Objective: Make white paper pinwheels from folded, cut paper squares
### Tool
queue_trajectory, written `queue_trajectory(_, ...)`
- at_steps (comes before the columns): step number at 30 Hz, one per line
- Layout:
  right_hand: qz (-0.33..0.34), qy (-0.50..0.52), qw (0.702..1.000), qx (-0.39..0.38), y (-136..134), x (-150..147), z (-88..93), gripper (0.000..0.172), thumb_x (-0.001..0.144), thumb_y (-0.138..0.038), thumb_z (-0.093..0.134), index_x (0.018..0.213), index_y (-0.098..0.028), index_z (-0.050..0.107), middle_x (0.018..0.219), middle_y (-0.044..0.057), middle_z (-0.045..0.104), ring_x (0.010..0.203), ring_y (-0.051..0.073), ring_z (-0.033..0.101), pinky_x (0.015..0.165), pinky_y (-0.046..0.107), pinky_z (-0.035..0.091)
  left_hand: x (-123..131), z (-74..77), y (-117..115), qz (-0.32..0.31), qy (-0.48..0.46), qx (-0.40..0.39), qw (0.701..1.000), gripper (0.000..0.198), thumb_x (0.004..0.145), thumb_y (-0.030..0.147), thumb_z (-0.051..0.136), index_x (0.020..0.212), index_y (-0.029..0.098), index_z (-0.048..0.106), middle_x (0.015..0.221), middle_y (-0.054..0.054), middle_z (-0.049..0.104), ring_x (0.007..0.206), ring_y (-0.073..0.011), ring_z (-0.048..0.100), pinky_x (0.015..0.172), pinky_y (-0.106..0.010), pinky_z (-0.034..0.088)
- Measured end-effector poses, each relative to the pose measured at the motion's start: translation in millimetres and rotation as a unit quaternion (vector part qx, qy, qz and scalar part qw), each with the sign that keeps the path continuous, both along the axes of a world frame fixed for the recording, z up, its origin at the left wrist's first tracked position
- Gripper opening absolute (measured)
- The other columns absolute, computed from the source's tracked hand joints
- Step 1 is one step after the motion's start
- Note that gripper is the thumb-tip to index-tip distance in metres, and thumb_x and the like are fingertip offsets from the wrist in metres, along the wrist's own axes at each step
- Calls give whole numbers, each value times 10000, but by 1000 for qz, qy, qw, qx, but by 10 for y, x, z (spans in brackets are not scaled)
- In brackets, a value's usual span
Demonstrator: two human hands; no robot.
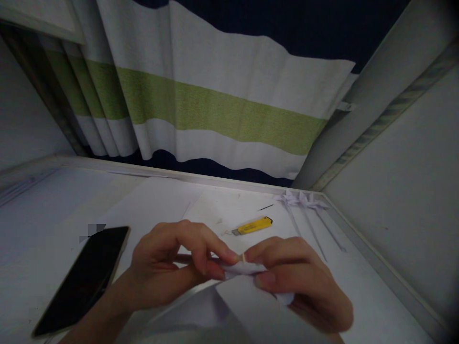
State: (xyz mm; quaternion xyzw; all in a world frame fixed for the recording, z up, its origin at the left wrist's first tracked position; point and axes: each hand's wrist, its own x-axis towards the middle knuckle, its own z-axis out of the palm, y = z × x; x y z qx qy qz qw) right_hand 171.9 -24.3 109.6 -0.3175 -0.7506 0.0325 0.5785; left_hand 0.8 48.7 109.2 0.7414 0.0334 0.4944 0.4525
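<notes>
Both my hands meet low in the middle of the view over a white table (46, 205). My left hand (172, 267) pinches a thin wooden stick (244, 258) between thumb and fingers. My right hand (301, 282) is closed round a small folded white paper piece (244, 269) that sits on the stick's end. A larger white sheet (244, 310) lies under the hands.
A black phone (84, 279) lies at the left. A yellow utility knife (253, 225) lies beyond the hands. Several white paper pinwheels on sticks (303, 200) rest at the back right by the wall. A striped curtain (215, 110) hangs behind the table.
</notes>
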Motion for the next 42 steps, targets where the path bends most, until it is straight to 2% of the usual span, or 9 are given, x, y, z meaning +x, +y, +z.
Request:
queue_trajectory(6,3,49,998,-34,43,-10,12,436,590,-160,714,980,-208,526,824,36,623,737,182,588,608,313,505,13,-46,44,-47,18,-1,999,80,718,169,599,754,216,546,810,-23,669,710,-175,634,632,-275,516)
queue_trajectory(11,-20,85,992,-87,88,-7,6,352,596,-133,706,912,-199,567,778,3,621,730,143,572,622,247,483,20,-112,80,-26,46,-58,997,139,718,150,589,814,226,523,867,-22,626,805,-176,602,693,-285,493)
queue_trajectory(15,-72,116,978,-160,184,17,6,255,599,-148,700,823,-204,592,773,-9,622,726,135,579,640,240,474,35,-109,90,-25,117,-84,989,388,637,84,650,963,222,492,929,-21,567,822,-154,570,691,-244,485)
queue_trajectory(17,-72,133,966,-208,250,28,1,243,609,-159,690,828,-201,593,777,-4,628,720,139,587,615,238,476,71,-105,100,-30,112,-132,984,427,612,105,678,962,225,464,915,-11,574,795,-147,577,638,-222,491)
queue_trajectory(20,-58,150,952,-260,353,43,-16,229,621,-171,674,836,-183,596,806,15,637,734,149,593,619,251,478,150,-112,125,-10,95,-242,966,320,673,144,639,903,226,432,809,23,612,663,-111,596,532,-184,479)
queue_trajectory(25,-41,178,931,-317,505,85,-93,196,633,-200,663,818,-185,599,809,14,645,743,153,593,670,280,473,246,-152,182,59,112,-341,932,279,693,197,626,867,210,408,728,28,653,615,-105,591,541,-203,471)
queue_trajectory(32,42,248,902,-352,683,118,-216,249,601,-165,679,833,-183,590,835,20,648,764,153,602,704,285,467,283,-246,274,84,122,-338,930,360,677,230,632,934,211,382,768,-5,664,661,-144,603,576,-250,466)
queue_trajectory(37,35,248,889,-384,804,287,-258,292,557,-200,707,822,-173,588,807,15,648,728,150,607,665,267,473,213,-290,391,54,196,-327,923,467,665,251,633,1067,208,399,952,-47,627,808,-169,593,692,-288,451)
queue_trajectory(42,-2,213,896,-389,941,506,-338,324,515,-233,723,805,-167,595,778,14,648,710,147,602,665,262,470,172,-378,536,4,333,-240,912,234,675,232,594,887,135,613,820,-35,643,758,-151,571,689,-245,424)
